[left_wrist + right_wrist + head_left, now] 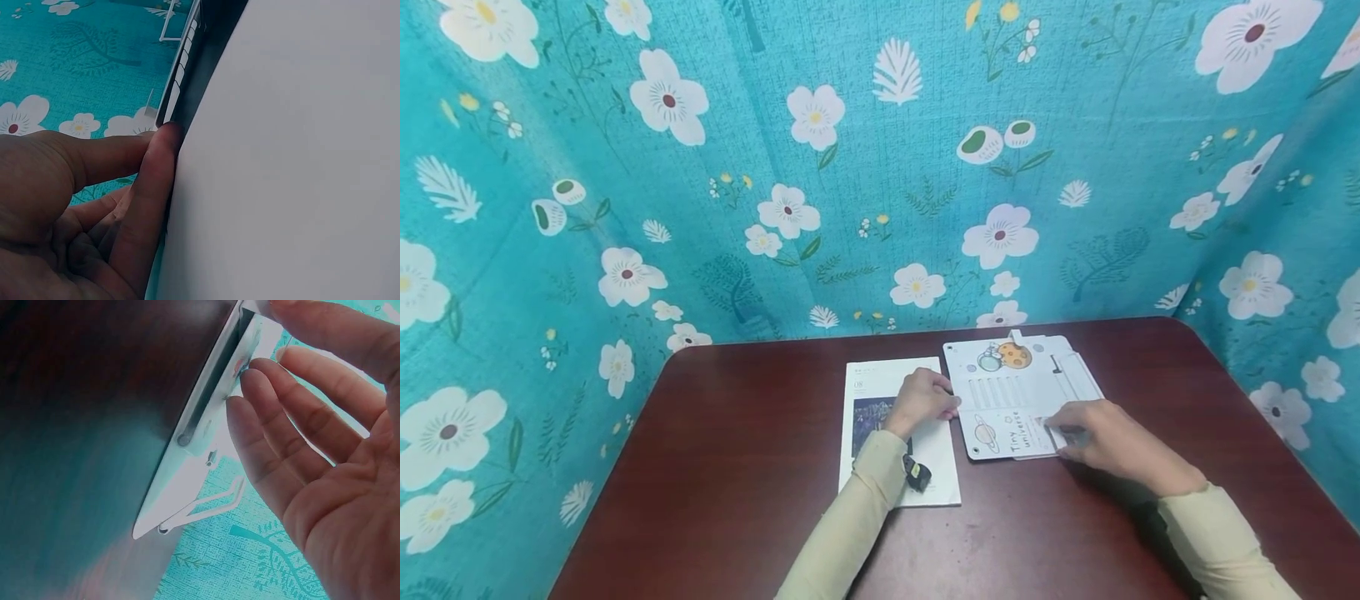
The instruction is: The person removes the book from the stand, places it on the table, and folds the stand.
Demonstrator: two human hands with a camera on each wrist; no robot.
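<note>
A white book stand (1030, 392) printed with an astronaut, planets and the words "Tiny universe" lies flat on the table. At its left edge is my left hand (922, 398). In the left wrist view the thumb and a finger (159, 162) pinch that edge. My right hand (1101, 437) holds the stand's lower right part, thumb and fingers bent about a small piece there. The right wrist view shows its fingertips (240, 406) against the stand's panel (178, 487), beside a folded-out white bracket (212, 506). Under the left forearm lies a white booklet (891, 375) with a dark picture.
The dark red-brown table (737, 467) has rounded far corners. A turquoise flowered cloth (850, 167) hangs behind it and along both sides. A small black device (917, 473) sits at the left wrist, above the booklet.
</note>
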